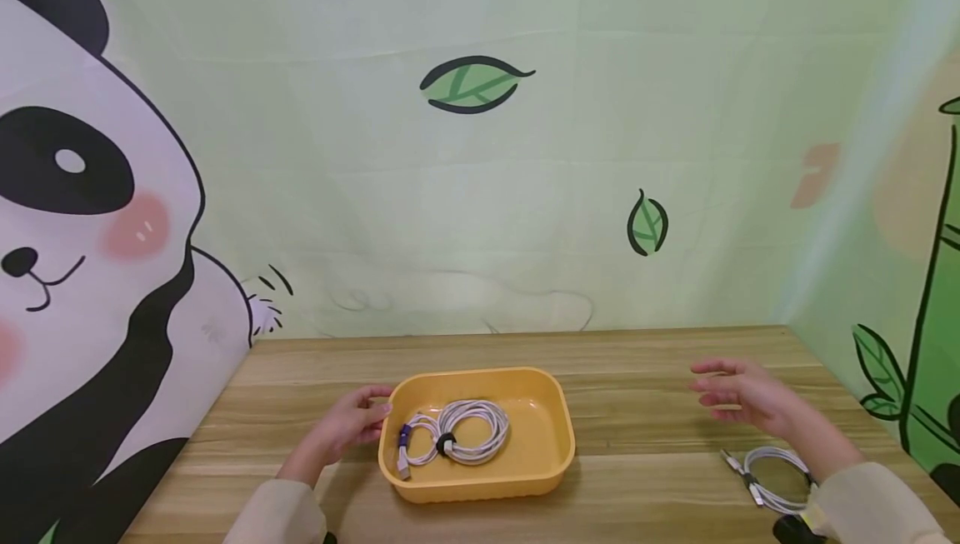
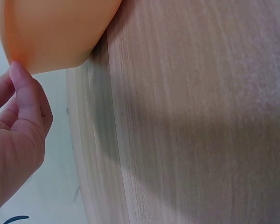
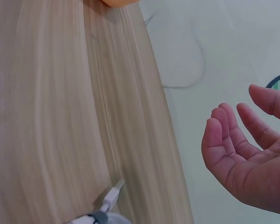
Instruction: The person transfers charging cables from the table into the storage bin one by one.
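A yellow plastic bin sits on the table with two coiled white cables inside. The larger cable has a black tie, and the smaller cable beside it a dark blue one. At the bin's left end, my left hand pinches the rim; the left wrist view shows the thumb against the outer wall. My right hand hovers over the right side of the table with fingers loosely bent, holding nothing. Below its wrist lies another coiled white cable, partly covered by the forearm.
The wooden table runs back to a pale green wall sheet printed with leaves and a panda. A black object shows at the front right, next to the right sleeve.
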The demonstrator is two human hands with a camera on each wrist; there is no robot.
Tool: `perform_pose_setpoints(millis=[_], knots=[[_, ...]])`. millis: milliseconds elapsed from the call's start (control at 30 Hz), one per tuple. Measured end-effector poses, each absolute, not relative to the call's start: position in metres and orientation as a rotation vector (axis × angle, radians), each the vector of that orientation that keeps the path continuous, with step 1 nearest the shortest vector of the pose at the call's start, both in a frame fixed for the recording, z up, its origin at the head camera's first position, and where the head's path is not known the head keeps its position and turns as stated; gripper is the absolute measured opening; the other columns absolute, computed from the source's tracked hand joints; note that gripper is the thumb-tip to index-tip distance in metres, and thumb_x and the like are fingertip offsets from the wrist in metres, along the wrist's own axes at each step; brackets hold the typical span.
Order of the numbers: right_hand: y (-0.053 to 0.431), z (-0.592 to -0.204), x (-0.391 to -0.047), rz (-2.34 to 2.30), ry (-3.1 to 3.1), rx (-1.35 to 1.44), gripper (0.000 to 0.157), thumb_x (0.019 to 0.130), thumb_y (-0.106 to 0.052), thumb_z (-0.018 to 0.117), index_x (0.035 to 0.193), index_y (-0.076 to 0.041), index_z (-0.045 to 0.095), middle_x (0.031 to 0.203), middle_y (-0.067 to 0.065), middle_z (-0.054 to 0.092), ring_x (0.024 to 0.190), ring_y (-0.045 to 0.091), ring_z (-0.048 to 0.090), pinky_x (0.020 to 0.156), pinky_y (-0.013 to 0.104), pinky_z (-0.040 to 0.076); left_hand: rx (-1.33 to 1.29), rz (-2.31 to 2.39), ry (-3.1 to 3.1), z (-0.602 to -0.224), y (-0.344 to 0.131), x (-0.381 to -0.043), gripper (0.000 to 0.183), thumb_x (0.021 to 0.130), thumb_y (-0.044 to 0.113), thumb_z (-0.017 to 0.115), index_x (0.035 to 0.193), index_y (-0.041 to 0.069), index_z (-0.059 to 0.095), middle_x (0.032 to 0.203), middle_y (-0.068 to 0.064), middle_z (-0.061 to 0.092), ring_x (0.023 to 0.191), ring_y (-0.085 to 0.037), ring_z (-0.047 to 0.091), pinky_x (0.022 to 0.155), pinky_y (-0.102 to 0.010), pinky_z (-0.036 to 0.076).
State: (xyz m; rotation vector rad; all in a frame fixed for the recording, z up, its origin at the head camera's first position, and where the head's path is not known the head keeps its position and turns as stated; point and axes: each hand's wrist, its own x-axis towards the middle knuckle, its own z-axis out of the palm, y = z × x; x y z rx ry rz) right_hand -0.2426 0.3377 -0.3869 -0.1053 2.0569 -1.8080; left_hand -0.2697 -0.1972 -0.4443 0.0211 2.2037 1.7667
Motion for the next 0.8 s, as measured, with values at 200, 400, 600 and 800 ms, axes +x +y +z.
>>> perform_pose_setpoints(millis=[200,400,600,800], knots=[[0.346,-0.394,-0.238,-1.816,2.061,-0.019,0.014,0.086,-0.016,0.055,0.096,-0.026,0.054,0.090,-0.007,0.058,0.080,0.011,0.057,0.074,0.030,0.049,0.032,1.773,2.193,-0.445,-0.198,-0.270,0.043,0.090,0.013,0.049,0.128,-0.004,0.036,0.083,-0.003,0.048,0.069,-0.008,0.051,0.059,-0.020,0.047],[0.354,-0.401,-0.235,-1.819,2.054,0.018,0.014,0.086,-0.018,0.055,0.098,-0.025,0.054,0.088,-0.009,0.061,0.081,0.011,0.058,0.077,0.032,0.048,0.029,1.773,2.193,-0.445,-0.198,-0.270,0.043,0.090,0.013,0.049,0.127,-0.004,0.037,0.084,-0.003,0.048,0.069,-0.009,0.050,0.059,-0.020,0.047],[0.363,-0.406,-0.232,-1.816,2.069,0.057,0.013,0.087,-0.018,0.054,0.098,-0.024,0.054,0.087,-0.011,0.061,0.083,0.011,0.058,0.077,0.031,0.048,0.024,1.772,2.191,-0.445,-0.198,-0.271,0.042,0.090,0.013,0.049,0.127,-0.004,0.037,0.085,-0.004,0.049,0.070,-0.009,0.051,0.060,-0.020,0.047],[0.372,-0.412,-0.228,-1.797,2.101,0.110,0.014,0.086,-0.018,0.056,0.099,-0.022,0.055,0.086,-0.011,0.062,0.083,0.012,0.058,0.076,0.031,0.048,0.032,1.771,2.182,-0.446,-0.198,-0.272,0.043,0.090,0.013,0.049,0.127,-0.004,0.037,0.086,-0.004,0.049,0.070,-0.008,0.051,0.059,-0.020,0.047]])
